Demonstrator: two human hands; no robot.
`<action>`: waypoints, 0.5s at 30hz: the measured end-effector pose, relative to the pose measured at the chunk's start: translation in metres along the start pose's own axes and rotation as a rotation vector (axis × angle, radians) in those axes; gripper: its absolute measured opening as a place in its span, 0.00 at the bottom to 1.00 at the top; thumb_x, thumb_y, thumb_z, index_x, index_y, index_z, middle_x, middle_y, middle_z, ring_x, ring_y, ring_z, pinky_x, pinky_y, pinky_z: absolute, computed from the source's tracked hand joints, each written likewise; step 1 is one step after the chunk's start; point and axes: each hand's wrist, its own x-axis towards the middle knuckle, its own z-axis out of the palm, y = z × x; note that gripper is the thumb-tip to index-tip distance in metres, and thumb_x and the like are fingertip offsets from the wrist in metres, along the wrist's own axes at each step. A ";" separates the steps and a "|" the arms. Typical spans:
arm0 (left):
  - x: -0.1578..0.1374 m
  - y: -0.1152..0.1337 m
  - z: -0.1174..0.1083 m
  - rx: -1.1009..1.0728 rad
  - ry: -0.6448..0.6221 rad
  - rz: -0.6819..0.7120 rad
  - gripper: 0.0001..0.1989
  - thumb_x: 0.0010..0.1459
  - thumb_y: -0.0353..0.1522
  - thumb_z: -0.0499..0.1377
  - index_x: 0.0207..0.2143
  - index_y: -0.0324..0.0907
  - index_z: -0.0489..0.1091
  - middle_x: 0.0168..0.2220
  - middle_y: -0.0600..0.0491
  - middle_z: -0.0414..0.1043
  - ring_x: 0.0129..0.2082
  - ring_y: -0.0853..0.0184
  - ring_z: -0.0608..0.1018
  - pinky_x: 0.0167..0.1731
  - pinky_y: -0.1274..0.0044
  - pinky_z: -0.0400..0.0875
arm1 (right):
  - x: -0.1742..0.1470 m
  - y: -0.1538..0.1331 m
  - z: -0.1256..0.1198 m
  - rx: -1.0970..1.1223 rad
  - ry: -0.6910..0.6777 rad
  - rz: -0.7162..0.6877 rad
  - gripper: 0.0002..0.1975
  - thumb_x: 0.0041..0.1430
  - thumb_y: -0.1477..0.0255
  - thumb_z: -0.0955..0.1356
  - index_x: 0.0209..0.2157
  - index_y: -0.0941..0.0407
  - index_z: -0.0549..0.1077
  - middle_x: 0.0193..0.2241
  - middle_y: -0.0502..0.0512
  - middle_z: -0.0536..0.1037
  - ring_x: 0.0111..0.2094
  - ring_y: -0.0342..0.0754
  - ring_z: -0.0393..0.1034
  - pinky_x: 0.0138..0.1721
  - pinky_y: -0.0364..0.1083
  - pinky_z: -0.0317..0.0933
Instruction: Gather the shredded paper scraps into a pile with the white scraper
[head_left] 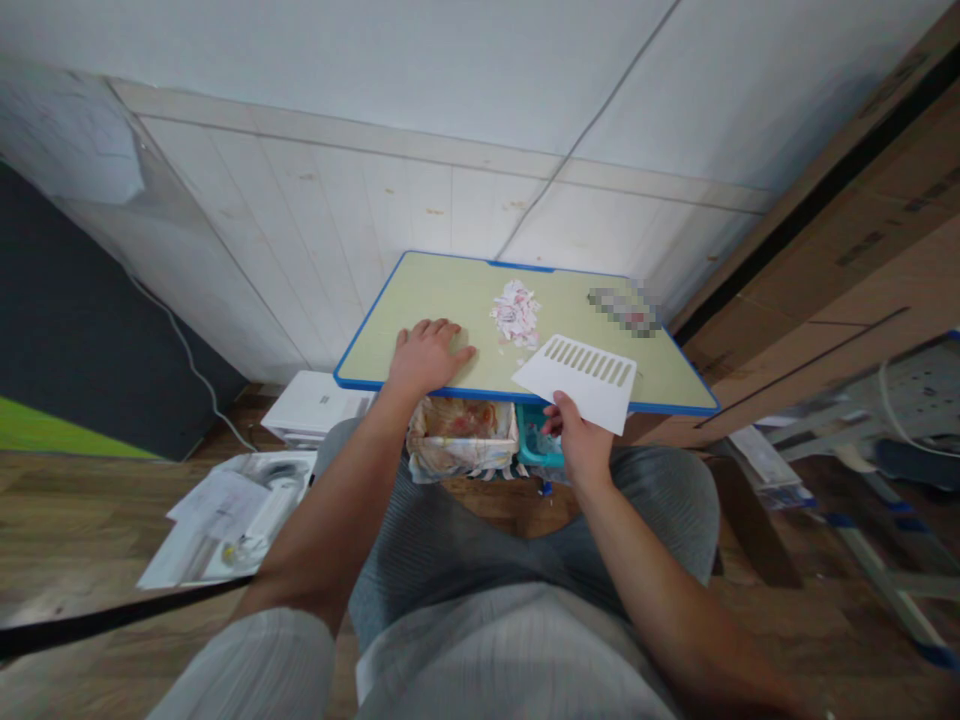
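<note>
My left hand (427, 357) lies palm down near the left front of a small pale-green table (450, 290) with a blue rim, its fingers spread. In my right hand (577, 435), at the table's front edge, is a white sheet (592, 385) with a row of long slots along its far side. Thumb and fingers pinch its near edge, and part of the sheet overhangs the tabletop. Just beyond it, a heap of torn paper scraps (516, 312) sits near the middle of the table, with a few loose bits close by.
Under the front edge are a lined bin (465, 455) and a teal basket (534, 450). A blurred-out item (626, 308) lies at the table's back right. White boxes (311, 405) and papers stand on the floor at left; large cardboard boxes (825, 250) lean at right.
</note>
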 end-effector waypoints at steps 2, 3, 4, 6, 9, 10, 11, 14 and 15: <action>0.000 0.000 0.000 0.000 0.005 0.000 0.27 0.80 0.47 0.57 0.73 0.48 0.75 0.78 0.44 0.71 0.78 0.45 0.69 0.76 0.50 0.63 | 0.001 -0.005 0.000 0.029 -0.008 0.003 0.23 0.50 0.51 0.82 0.35 0.53 0.78 0.24 0.50 0.83 0.17 0.46 0.73 0.20 0.45 0.65; 0.000 0.000 0.000 0.000 0.005 -0.001 0.27 0.80 0.47 0.57 0.73 0.48 0.75 0.78 0.44 0.71 0.78 0.45 0.69 0.76 0.49 0.63 | 0.002 -0.008 0.000 0.044 -0.008 0.002 0.23 0.49 0.52 0.82 0.36 0.54 0.78 0.24 0.50 0.84 0.18 0.47 0.73 0.21 0.45 0.67; 0.000 0.000 0.000 0.001 0.003 0.000 0.27 0.80 0.47 0.57 0.73 0.48 0.75 0.78 0.44 0.71 0.78 0.45 0.69 0.76 0.49 0.63 | 0.004 -0.012 -0.001 0.056 -0.003 0.001 0.24 0.49 0.52 0.82 0.37 0.54 0.78 0.25 0.51 0.84 0.18 0.47 0.74 0.21 0.45 0.68; -0.001 0.000 0.000 0.004 0.003 0.001 0.27 0.80 0.47 0.57 0.74 0.47 0.75 0.78 0.43 0.71 0.78 0.45 0.69 0.76 0.49 0.64 | 0.008 -0.018 -0.006 0.076 0.022 -0.004 0.24 0.50 0.53 0.82 0.39 0.54 0.77 0.26 0.51 0.85 0.19 0.47 0.75 0.22 0.45 0.68; -0.001 0.000 -0.001 0.002 0.006 0.008 0.28 0.80 0.47 0.56 0.73 0.46 0.75 0.77 0.43 0.72 0.78 0.45 0.69 0.76 0.49 0.64 | 0.015 -0.023 -0.016 0.099 0.087 -0.007 0.22 0.52 0.54 0.81 0.39 0.53 0.76 0.26 0.51 0.85 0.20 0.47 0.76 0.21 0.44 0.68; -0.001 0.000 0.000 -0.001 0.006 0.009 0.28 0.80 0.47 0.56 0.73 0.46 0.75 0.77 0.43 0.72 0.78 0.45 0.69 0.75 0.49 0.64 | 0.016 -0.023 -0.019 0.100 0.104 -0.006 0.21 0.52 0.55 0.80 0.39 0.53 0.75 0.26 0.50 0.85 0.20 0.47 0.76 0.21 0.44 0.68; -0.001 0.000 0.000 -0.005 0.006 0.008 0.27 0.80 0.47 0.57 0.73 0.47 0.75 0.77 0.44 0.72 0.78 0.45 0.69 0.75 0.49 0.64 | 0.017 -0.022 -0.022 0.098 0.115 -0.005 0.21 0.52 0.56 0.80 0.38 0.52 0.75 0.25 0.50 0.85 0.19 0.47 0.76 0.20 0.44 0.68; 0.000 0.000 0.001 -0.010 0.013 0.001 0.26 0.79 0.47 0.57 0.72 0.50 0.76 0.77 0.45 0.72 0.78 0.45 0.69 0.75 0.50 0.64 | 0.017 -0.019 -0.027 0.073 0.116 -0.004 0.22 0.49 0.55 0.82 0.37 0.52 0.77 0.26 0.52 0.86 0.20 0.48 0.77 0.19 0.44 0.69; 0.000 0.000 0.001 -0.011 0.015 0.000 0.26 0.79 0.47 0.57 0.72 0.51 0.76 0.77 0.46 0.72 0.78 0.45 0.69 0.75 0.50 0.64 | 0.016 -0.018 -0.027 0.066 0.115 -0.006 0.23 0.49 0.55 0.83 0.38 0.53 0.77 0.27 0.52 0.87 0.20 0.48 0.77 0.19 0.44 0.69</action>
